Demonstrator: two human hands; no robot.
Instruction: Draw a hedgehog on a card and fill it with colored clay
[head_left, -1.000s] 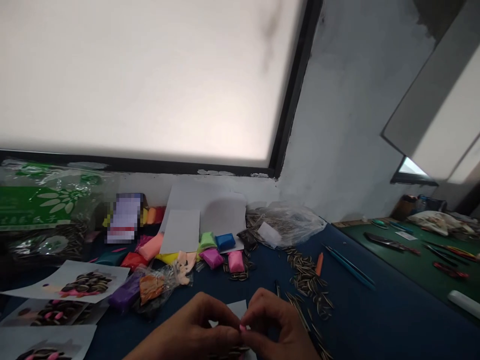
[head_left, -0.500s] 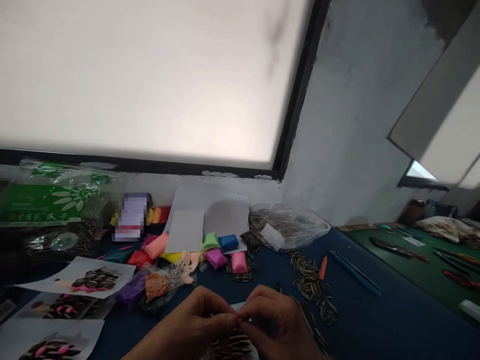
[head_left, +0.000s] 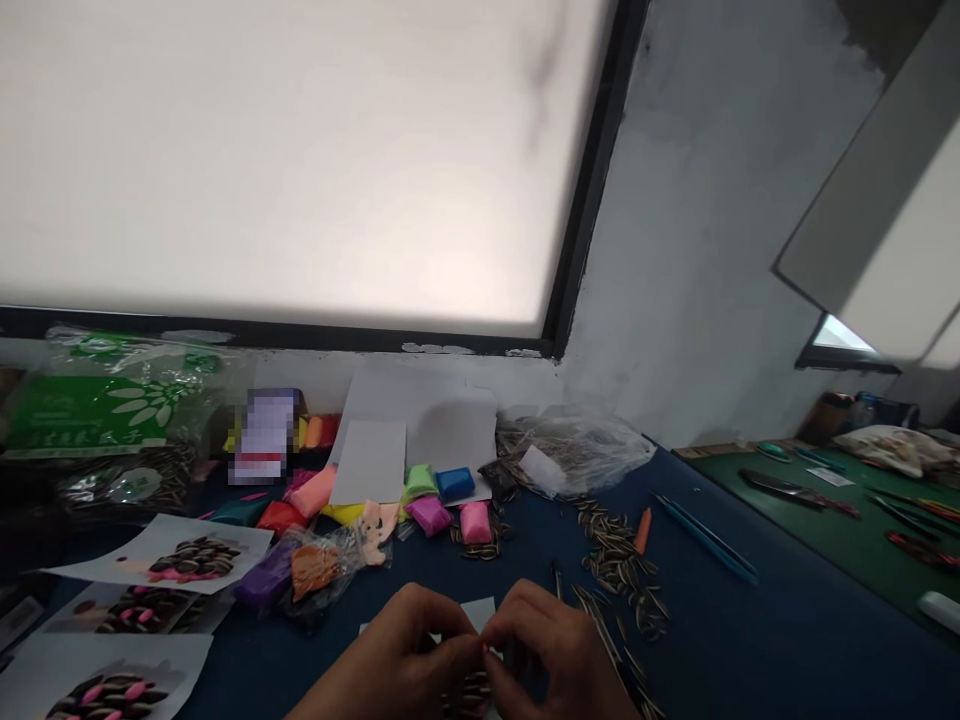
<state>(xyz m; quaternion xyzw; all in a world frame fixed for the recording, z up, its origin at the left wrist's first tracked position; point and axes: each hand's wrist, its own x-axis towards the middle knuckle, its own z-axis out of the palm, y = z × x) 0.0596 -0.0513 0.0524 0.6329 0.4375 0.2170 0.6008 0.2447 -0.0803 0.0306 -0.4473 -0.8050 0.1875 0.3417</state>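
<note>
At the bottom centre, my left hand [head_left: 405, 645] and my right hand [head_left: 559, 640] meet with thumbs and forefingers pinched together. Between the fingertips shows a tiny pink piece of modelling clay [head_left: 486, 649], mostly covered by the fingers. Just below them, a cluster of striped sunflower seeds [head_left: 469, 692] lies on white paper [head_left: 480, 610], largely hidden by my hands. Loose sunflower seeds [head_left: 615, 550] are scattered to the right of my right hand. A dark pen-like tool [head_left: 556, 580] lies behind it.
Coloured clay packets, among them a pink packet [head_left: 475, 522] and a purple packet [head_left: 262, 580], lie beyond my hands. Printed photos [head_left: 112, 670] are at left. Blue tweezers [head_left: 705, 540] and an orange stick [head_left: 643, 531] lie right. A plastic bag [head_left: 585, 450] sits by the wall.
Both hands stay pinched together and have shifted slightly right and down in view. More of the white paper and the pen-like tool now shows behind them.
</note>
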